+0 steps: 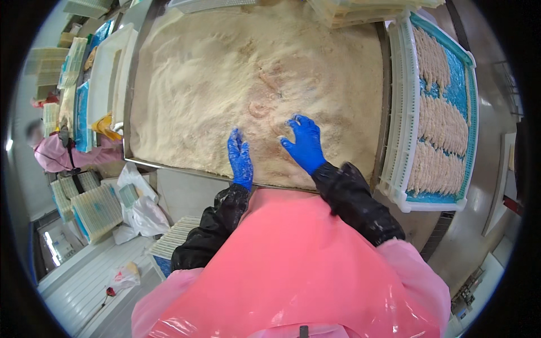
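My left hand [240, 159], in a crumb-dusted blue glove, is at the near edge of a wide metal-sided tray [127, 135]. Its fingers are stretched forward with nothing seen in them. To its right, my right hand [305, 145] is over the tray, thumb and fingers apart, also holding nothing visible. Pale, heaped breadcrumbs [191, 90] fill the tray. Just beyond my hands, a curled pinkish piece [260, 108] lies partly buried, and another piece [269, 80] lies farther off; both look like shrimp, though the crumbs hide much of them.
At the right, stacked plastic crates [399, 112] are topped by a blue-lined one holding rows of crumb-coated sticks [442, 121]. Pale trays [360, 12] overhang the far edge. A white tub [107, 73] stands left, near a co-worker in pink [53, 153]. Racks and plastic bags [147, 217] lie lower left.
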A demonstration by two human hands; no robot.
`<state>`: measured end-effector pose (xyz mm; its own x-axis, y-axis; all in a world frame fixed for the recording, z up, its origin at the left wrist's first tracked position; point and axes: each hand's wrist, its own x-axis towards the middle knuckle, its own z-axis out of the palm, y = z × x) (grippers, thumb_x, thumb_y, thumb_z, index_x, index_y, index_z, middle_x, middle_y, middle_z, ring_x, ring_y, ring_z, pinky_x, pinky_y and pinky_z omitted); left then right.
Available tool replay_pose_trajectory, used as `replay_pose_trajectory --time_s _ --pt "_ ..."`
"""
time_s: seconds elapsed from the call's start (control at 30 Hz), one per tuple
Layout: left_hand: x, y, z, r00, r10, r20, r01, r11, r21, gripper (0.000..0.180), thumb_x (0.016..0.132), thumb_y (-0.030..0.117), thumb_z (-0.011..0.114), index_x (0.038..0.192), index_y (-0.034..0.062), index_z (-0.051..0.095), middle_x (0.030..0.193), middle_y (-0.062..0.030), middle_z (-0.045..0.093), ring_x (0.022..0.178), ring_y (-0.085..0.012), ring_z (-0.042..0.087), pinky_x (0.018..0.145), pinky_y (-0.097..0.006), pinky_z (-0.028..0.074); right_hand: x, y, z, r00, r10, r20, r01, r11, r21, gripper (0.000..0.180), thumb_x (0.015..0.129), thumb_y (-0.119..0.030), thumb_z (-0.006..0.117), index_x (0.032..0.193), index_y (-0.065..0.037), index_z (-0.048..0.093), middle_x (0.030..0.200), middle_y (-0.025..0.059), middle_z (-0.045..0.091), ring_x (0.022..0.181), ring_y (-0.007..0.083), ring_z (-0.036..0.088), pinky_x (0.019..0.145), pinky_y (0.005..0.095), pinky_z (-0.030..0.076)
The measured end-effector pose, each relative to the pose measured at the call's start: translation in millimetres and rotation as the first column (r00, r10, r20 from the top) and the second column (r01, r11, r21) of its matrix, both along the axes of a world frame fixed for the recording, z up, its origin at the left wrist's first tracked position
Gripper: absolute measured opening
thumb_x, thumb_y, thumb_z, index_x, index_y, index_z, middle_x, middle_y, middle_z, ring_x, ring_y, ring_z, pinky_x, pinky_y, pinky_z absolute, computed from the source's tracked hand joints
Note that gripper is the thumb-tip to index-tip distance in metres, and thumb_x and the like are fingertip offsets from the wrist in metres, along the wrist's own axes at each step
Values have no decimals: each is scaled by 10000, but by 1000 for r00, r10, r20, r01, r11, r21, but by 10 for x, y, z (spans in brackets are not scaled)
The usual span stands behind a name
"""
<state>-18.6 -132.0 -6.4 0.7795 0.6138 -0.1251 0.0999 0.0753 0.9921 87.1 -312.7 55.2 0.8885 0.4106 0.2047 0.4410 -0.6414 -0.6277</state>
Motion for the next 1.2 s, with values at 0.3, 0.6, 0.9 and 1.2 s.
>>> replay_pose_trajectory --time_s 0.3,0.6,0.9,1.2 --pt "170 -189 298 973 -203 -114 233 864 447 481 892 -11 520 1362 -2 417 1387 -137 438 1305 -244 398 1111 -341 272 88 -262 -208 971 31 -236 -43 998 -49 275 814 -270 654 1005 -73 648 985 143 596 964 339 549 871 418 422" --pt "708 -235 121 998 5 64 52 516 -855 500 987 395 437 1349 52 465 1340 -131 495 1232 -228 460 1058 -326 361 48 536 -707 875 92 -476 111 917 382 382 944 -221 526 1262 -10 546 1281 175 553 1195 319 502 1040 386 361" --pt "527 -276 -45 963 -124 241 251 79 -965 746 938 632 302 1441 82 329 1435 -184 384 1304 -323 380 1088 -432 302 -267 599 -390 941 207 -269 -190 978 86 557 923 -310 473 1417 -69 388 1508 181 282 1397 363 239 1144 512 97" --pt "331 106 21 978 -173 113 118 22 -993 481 965 433 445 1223 39 547 1157 -138 603 1040 -286 565 922 -377 456 370 -299 -440 995 2 95 28 949 -313 329 796 -189 623 1116 -113 636 1039 99 584 1023 302 504 904 444 342"
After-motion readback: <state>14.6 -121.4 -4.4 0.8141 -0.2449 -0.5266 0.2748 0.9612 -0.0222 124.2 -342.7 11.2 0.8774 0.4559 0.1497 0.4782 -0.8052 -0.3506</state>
